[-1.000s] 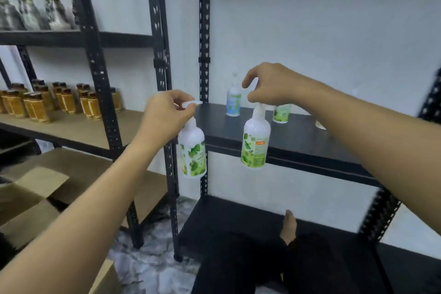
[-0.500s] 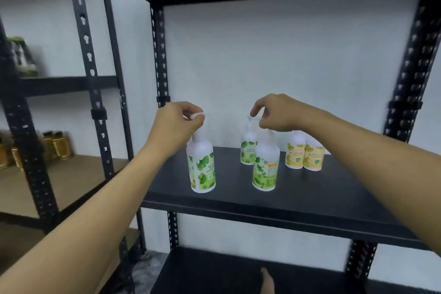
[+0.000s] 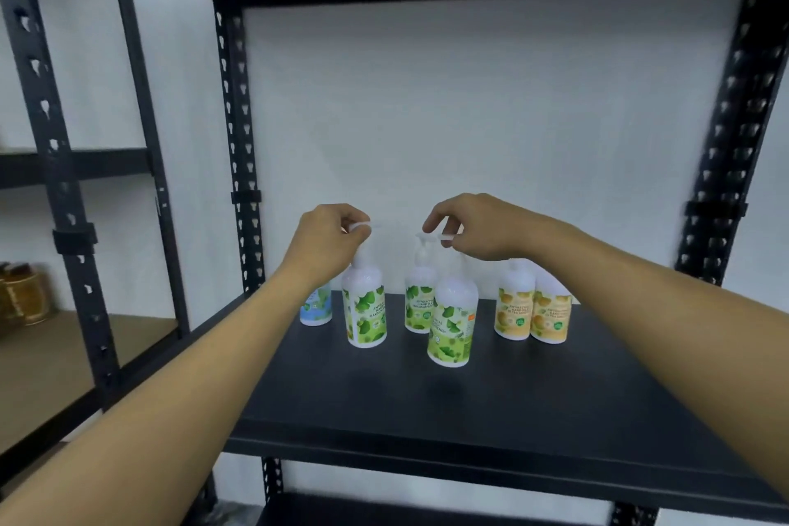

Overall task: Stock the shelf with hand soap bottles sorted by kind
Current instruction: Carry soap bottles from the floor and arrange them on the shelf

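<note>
Two white plastic pump bottles with green leaf labels are held by their pump heads near the middle of the frame. The left green-leaf bottle [image 3: 365, 312] is pinched at its nozzle by the left hand [image 3: 326, 241], and the right green-leaf bottle [image 3: 451, 327] is pinched at its nozzle by the right hand [image 3: 474, 228]; in both, fingers and thumb are curled round the white pump top. Whether the bases are resting on the black metal shelf [image 3: 469, 406] or hanging just above it cannot be told, as the picture is soft there.

Just behind and between them a third green-leaf bottle [image 3: 419, 303] is seen standing near the back. To the right of centre, two white bottles with orange labels [image 3: 533, 312] are set touching side by side. Left of centre, a white bottle with a blue label [image 3: 317, 305] is partly hidden behind the left wrist. Amber jars [image 3: 21, 295] are seen at the far left edge on a brown shelf [image 3: 77, 354] of the neighbouring rack.

The placing step is judged nearly done, with the green kind being grouped. A bottle gripped only by its pump could swing or tip if released before the base is flat. The blue bottle could be knocked over by the left forearm, and the rear green bottle could be bumped by either carried one, given how closely they are crowded.
</note>
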Tool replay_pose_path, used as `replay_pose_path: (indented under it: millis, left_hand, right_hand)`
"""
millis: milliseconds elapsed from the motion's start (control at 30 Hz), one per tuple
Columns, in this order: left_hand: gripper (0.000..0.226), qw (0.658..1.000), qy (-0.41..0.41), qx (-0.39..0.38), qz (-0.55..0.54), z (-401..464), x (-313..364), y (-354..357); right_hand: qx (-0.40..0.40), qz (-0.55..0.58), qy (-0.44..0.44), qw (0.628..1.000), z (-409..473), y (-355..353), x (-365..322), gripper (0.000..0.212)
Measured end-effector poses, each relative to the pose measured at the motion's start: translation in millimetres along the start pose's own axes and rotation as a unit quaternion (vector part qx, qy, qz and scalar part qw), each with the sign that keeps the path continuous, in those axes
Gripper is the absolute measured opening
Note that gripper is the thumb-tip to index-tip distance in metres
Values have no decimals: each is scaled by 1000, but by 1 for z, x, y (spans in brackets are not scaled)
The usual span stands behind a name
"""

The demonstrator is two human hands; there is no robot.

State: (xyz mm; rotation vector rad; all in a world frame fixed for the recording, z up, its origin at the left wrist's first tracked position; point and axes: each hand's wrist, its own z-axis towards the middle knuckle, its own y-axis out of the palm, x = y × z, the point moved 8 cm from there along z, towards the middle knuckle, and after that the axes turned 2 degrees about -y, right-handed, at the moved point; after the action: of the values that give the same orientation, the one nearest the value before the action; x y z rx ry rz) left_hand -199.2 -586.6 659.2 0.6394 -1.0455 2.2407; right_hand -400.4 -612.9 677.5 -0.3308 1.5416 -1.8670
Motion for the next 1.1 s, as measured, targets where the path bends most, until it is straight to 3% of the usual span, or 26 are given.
replay_pose_path:
  millis: [633,1100]
  left_hand:
    - [25,996,-11,-53,68,63,-48,81]
    - [20,996,-8,-86,-9,73,-60,93]
  right_hand:
    - [-4,40,-36,999,51,37,20,52]
    - [24,70,-61,995,52,47,17,50]
